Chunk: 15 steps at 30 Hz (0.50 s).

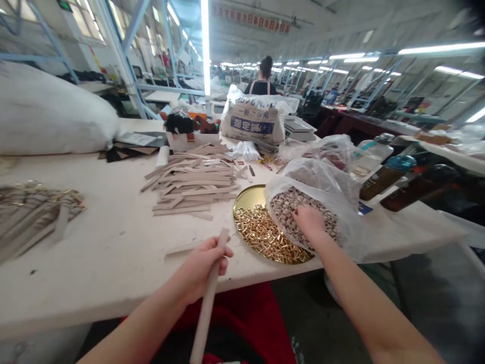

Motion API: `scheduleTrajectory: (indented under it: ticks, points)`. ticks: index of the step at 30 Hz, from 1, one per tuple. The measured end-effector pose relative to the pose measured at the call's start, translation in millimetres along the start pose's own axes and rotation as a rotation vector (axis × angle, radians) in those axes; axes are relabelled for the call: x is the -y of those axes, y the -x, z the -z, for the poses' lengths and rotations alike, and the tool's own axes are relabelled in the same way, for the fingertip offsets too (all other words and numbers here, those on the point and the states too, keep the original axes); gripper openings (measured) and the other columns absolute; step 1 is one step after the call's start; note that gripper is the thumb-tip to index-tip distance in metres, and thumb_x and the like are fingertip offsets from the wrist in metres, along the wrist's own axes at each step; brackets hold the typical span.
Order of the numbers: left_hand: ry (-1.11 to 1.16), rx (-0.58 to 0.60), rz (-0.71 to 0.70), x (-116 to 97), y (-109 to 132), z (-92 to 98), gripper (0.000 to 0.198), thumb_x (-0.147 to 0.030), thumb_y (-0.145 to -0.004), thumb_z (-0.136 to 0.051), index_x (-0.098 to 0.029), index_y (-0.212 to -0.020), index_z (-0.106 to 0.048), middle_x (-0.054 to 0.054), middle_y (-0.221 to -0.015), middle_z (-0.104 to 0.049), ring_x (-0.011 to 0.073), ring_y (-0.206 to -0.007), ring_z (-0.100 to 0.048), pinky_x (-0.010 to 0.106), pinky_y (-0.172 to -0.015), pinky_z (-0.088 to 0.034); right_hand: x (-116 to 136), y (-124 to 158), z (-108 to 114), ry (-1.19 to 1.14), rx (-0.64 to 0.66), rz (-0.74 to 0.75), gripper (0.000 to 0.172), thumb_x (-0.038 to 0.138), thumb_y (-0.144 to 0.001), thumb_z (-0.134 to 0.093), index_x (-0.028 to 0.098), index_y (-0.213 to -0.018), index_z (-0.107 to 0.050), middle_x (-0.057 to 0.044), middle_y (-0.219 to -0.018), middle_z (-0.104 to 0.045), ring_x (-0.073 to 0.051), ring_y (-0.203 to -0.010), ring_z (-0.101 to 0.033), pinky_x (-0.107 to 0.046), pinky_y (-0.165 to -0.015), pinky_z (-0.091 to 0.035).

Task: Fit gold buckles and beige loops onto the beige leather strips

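My left hand [209, 263] is closed around a flat beige strap [206, 313], whose short end points up and whose long end hangs below the table edge. My right hand [308, 221] reaches into a clear plastic bag [333, 189] filled with small beige loop-like pieces [290, 199]. Its fingers are pinched together down among the pieces, and their tips are hidden. Partly under the bag lies a round gold tray [248, 195] heaped with small gold buckles [261, 232]. A pile of similar loose straps [200, 179] lies beyond my left hand.
On the left lie straps with gold buckles [38, 212]. A big white sack [53, 111] stands behind them. Bottles [388, 174] stand at right, and a printed bag [252, 121] sits at the back. A person [262, 83] is farther off. The table's front edge [242, 280] is near my hands.
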<state>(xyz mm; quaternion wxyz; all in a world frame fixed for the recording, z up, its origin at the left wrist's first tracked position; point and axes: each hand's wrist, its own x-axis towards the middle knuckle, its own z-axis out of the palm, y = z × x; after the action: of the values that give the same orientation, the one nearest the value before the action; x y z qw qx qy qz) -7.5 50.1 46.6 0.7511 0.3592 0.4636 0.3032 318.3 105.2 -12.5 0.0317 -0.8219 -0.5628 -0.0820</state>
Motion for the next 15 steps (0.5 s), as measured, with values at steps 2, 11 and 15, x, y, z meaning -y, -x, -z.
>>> scheduleTrajectory:
  ticks: [2,11,15]
  points:
    - [0.186,0.111,0.175,13.6,3.1,-7.1,0.022,-0.002,-0.067,-0.048,-0.013,-0.086,-0.049,0.001,-0.077,-0.056,0.0032,-0.051,-0.049,0.015,-0.048,-0.043,2.5,-0.6,-3.3,0.042,0.026,0.044,0.019,0.026,-0.079,-0.052,0.011,-0.086,-0.062,-0.018,-0.091,-0.06,-0.027,-0.083,-0.06,-0.034,-0.068,-0.041]
    - [0.277,0.132,0.282,17.3,19.0,-8.7,0.026,-0.002,-0.067,-0.053,-0.007,-0.092,-0.055,0.012,-0.096,-0.061,0.0105,-0.072,-0.061,0.016,-0.056,-0.05,-6.7,-4.1,-9.4,0.107,0.138,0.227,0.018,0.019,-0.081,-0.048,0.012,-0.094,-0.059,-0.015,-0.09,-0.063,-0.024,-0.081,-0.06,-0.031,-0.066,-0.039]
    - [0.281,0.158,0.291,16.2,13.0,-6.2,0.024,-0.003,-0.068,-0.053,-0.007,-0.092,-0.057,0.012,-0.095,-0.061,0.0106,-0.073,-0.061,0.015,-0.057,-0.05,-12.8,-4.9,-10.1,0.095,0.161,0.267,0.015,0.019,-0.08,-0.048,0.013,-0.079,-0.062,-0.014,-0.082,-0.063,-0.024,-0.077,-0.059,-0.032,-0.065,-0.037]
